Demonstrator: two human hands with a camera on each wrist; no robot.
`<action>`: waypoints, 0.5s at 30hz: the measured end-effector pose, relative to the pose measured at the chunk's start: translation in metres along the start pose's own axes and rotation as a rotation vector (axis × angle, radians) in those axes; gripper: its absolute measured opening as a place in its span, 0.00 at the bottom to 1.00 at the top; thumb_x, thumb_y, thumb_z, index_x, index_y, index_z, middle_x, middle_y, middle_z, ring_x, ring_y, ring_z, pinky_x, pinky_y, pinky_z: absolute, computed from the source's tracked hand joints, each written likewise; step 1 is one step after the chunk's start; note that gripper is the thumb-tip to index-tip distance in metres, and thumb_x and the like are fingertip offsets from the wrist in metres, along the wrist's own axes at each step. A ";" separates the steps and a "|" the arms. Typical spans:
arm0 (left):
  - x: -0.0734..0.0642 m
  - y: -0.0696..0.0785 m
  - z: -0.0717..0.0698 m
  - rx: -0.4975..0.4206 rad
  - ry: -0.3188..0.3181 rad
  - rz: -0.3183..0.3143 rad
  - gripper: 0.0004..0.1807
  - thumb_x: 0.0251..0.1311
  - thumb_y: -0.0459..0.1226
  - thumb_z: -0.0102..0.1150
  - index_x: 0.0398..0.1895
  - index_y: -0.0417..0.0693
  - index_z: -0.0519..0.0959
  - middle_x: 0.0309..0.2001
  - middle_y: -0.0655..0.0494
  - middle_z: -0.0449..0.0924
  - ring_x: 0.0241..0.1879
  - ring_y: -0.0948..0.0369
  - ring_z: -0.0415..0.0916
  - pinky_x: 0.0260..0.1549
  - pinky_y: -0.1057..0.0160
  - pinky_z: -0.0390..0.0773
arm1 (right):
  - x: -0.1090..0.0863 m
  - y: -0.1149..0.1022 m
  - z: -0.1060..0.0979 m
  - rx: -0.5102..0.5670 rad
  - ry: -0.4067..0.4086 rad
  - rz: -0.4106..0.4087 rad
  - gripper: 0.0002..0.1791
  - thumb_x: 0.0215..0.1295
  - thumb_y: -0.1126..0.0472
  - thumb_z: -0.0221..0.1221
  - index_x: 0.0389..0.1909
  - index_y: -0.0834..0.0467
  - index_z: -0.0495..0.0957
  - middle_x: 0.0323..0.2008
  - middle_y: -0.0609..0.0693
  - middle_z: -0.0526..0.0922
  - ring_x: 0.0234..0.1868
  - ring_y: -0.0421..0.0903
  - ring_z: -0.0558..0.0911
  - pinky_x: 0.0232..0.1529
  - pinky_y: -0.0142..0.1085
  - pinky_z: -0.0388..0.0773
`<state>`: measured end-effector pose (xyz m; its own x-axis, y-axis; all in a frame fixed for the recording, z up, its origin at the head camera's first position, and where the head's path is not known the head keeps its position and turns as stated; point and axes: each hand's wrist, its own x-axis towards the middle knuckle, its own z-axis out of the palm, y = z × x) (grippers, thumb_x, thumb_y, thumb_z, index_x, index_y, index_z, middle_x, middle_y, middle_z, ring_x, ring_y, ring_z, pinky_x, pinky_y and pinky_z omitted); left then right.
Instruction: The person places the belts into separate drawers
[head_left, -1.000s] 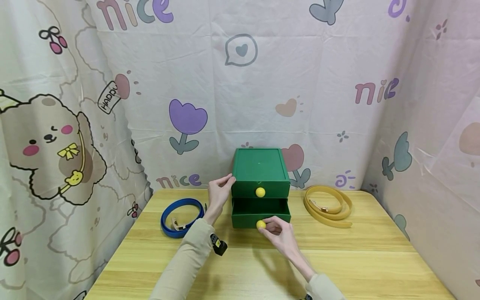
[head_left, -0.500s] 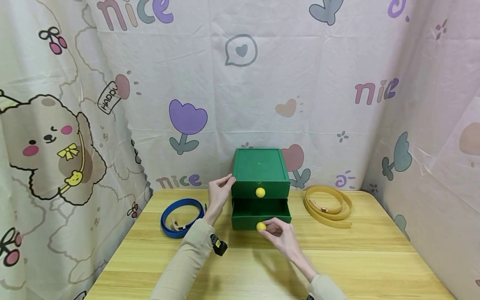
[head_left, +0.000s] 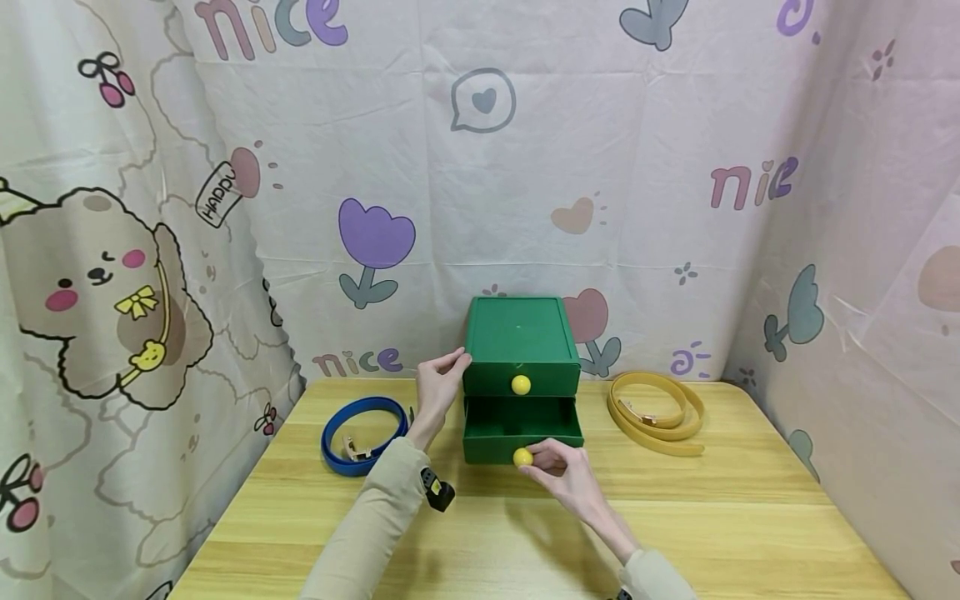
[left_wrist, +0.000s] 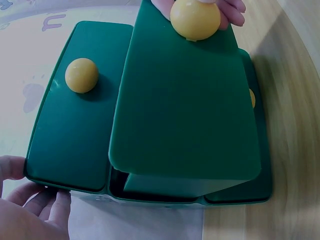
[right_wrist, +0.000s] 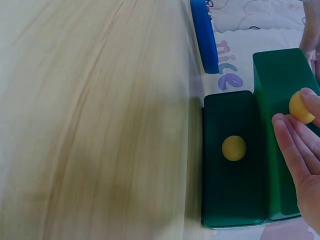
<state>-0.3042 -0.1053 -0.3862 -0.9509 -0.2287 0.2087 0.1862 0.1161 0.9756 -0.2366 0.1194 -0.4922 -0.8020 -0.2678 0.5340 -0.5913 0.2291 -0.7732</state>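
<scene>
Sliding farther out of the green cabinet than a second ago, the middle drawer is jutting toward the person, its long front running crosswise. The nearer right hand is reaching from the cabinet's front right, pinching the yellow knob; the left hand is gripping the cabinet's upper left front corner.

A green drawer unit, yellow knobs, a blue belt and a mustard belt are showing plain, the worktop yellowish wood-grain.
</scene>
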 end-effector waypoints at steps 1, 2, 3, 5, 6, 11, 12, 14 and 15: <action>0.000 0.000 0.000 -0.001 0.000 0.000 0.19 0.67 0.40 0.63 0.58 0.43 0.83 0.60 0.45 0.83 0.62 0.49 0.78 0.65 0.49 0.75 | 0.000 0.001 0.000 -0.003 0.000 -0.011 0.12 0.56 0.67 0.71 0.41 0.62 0.84 0.30 0.57 0.90 0.31 0.33 0.86 0.35 0.27 0.85; -0.001 0.000 0.000 -0.001 0.000 0.000 0.19 0.67 0.40 0.62 0.58 0.43 0.83 0.60 0.45 0.83 0.62 0.49 0.78 0.65 0.49 0.75 | -0.001 0.001 0.000 -0.006 0.000 -0.019 0.12 0.56 0.67 0.71 0.41 0.62 0.84 0.30 0.57 0.90 0.31 0.33 0.86 0.34 0.28 0.85; -0.001 0.000 0.000 -0.001 0.000 0.000 0.19 0.67 0.40 0.62 0.58 0.43 0.83 0.60 0.45 0.83 0.62 0.49 0.78 0.65 0.49 0.75 | -0.001 0.002 -0.001 -0.009 -0.001 -0.023 0.11 0.56 0.67 0.71 0.41 0.62 0.84 0.30 0.57 0.90 0.31 0.33 0.86 0.34 0.28 0.85; -0.001 0.000 0.000 -0.003 -0.001 0.000 0.19 0.67 0.40 0.62 0.58 0.43 0.83 0.60 0.44 0.83 0.62 0.49 0.79 0.65 0.49 0.75 | -0.001 0.002 -0.001 -0.014 -0.002 -0.028 0.11 0.56 0.67 0.71 0.41 0.62 0.84 0.30 0.56 0.90 0.31 0.33 0.86 0.34 0.28 0.85; -0.001 0.000 0.000 -0.005 -0.001 0.000 0.19 0.67 0.40 0.62 0.58 0.43 0.83 0.60 0.44 0.83 0.62 0.49 0.79 0.65 0.49 0.75 | -0.002 0.001 -0.001 -0.018 -0.004 -0.029 0.11 0.56 0.67 0.72 0.40 0.61 0.84 0.30 0.56 0.90 0.31 0.33 0.86 0.33 0.28 0.85; -0.001 0.000 0.000 -0.007 -0.007 -0.001 0.19 0.67 0.40 0.62 0.58 0.43 0.83 0.60 0.44 0.83 0.62 0.49 0.79 0.65 0.49 0.75 | -0.003 -0.001 -0.002 -0.033 -0.020 -0.049 0.11 0.56 0.66 0.72 0.40 0.61 0.85 0.30 0.54 0.91 0.31 0.31 0.86 0.32 0.29 0.85; -0.001 0.000 0.000 -0.007 -0.008 -0.001 0.19 0.67 0.40 0.62 0.58 0.43 0.83 0.60 0.44 0.82 0.62 0.49 0.79 0.65 0.49 0.75 | -0.003 -0.002 -0.002 -0.035 -0.023 -0.055 0.11 0.56 0.66 0.72 0.40 0.61 0.85 0.30 0.54 0.91 0.30 0.31 0.85 0.32 0.28 0.85; -0.001 0.000 -0.001 -0.003 -0.010 0.001 0.19 0.67 0.40 0.62 0.58 0.43 0.83 0.60 0.44 0.82 0.62 0.49 0.79 0.65 0.48 0.75 | -0.004 -0.001 -0.003 -0.038 -0.027 -0.072 0.11 0.56 0.66 0.72 0.40 0.61 0.85 0.30 0.54 0.91 0.30 0.31 0.86 0.31 0.28 0.85; -0.001 0.000 -0.001 -0.003 -0.011 0.002 0.19 0.68 0.40 0.62 0.58 0.43 0.83 0.60 0.44 0.82 0.61 0.49 0.79 0.65 0.48 0.75 | -0.004 -0.001 -0.003 -0.039 -0.029 -0.083 0.11 0.56 0.67 0.72 0.40 0.61 0.85 0.30 0.55 0.91 0.30 0.32 0.86 0.31 0.28 0.84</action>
<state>-0.3031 -0.1059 -0.3867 -0.9533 -0.2175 0.2096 0.1887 0.1132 0.9755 -0.2325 0.1230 -0.4925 -0.7477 -0.3143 0.5849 -0.6588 0.2413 -0.7125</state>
